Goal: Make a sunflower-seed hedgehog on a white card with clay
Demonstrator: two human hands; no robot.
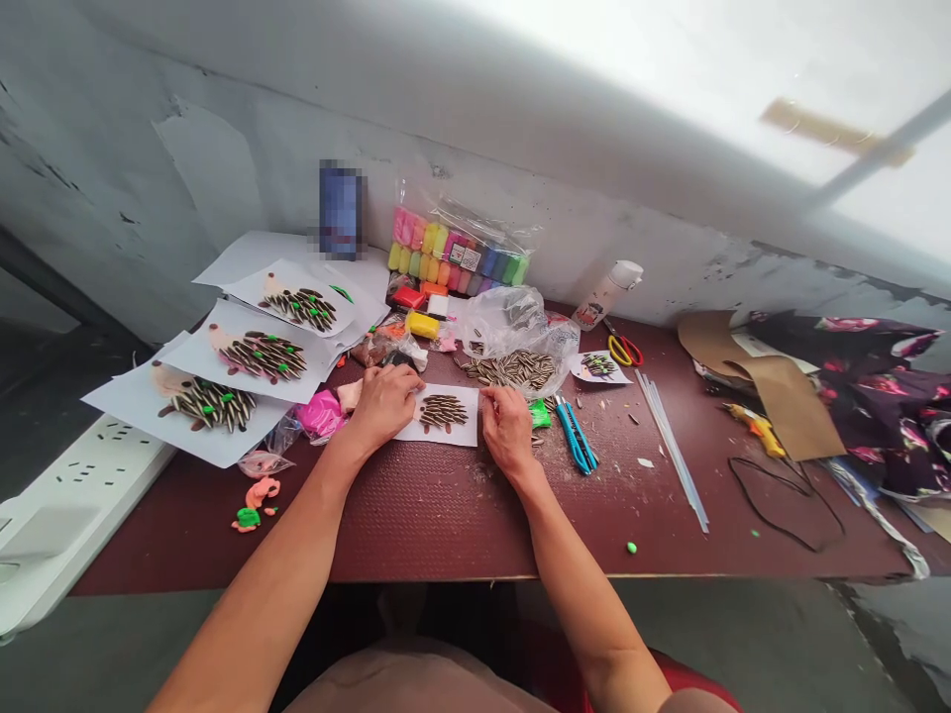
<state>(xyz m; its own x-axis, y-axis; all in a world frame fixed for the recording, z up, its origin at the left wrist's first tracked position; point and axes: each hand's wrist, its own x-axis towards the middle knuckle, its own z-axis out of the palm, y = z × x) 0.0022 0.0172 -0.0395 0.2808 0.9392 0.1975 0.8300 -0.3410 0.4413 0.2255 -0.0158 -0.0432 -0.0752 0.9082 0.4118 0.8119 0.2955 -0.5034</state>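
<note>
A small white card (465, 432) lies on the table in front of me, with striped sunflower seeds (444, 410) set on it in a hedgehog shape and small brown feet below. My left hand (387, 404) is closed at the card's left end and covers part of it. At the right edge, my right hand (508, 426) has its fingers curled in and pinches the card. Close beyond the right hand, loose sunflower seeds (512, 369) spill from a clear plastic bag (512, 317). A green clay packet (540, 413) and a blue utility knife (575, 436) are just to its right.
Larger seed-hedgehog sheets (215, 448) overlap at left, above a white power strip (81, 485). Pink clay (321, 414) sits beside them. Multicoloured clay packs (461, 248) lean on the wall. Further right are a bottle (607, 295), scissors (624, 351), glue sticks (673, 451) and a glue gun (756, 428).
</note>
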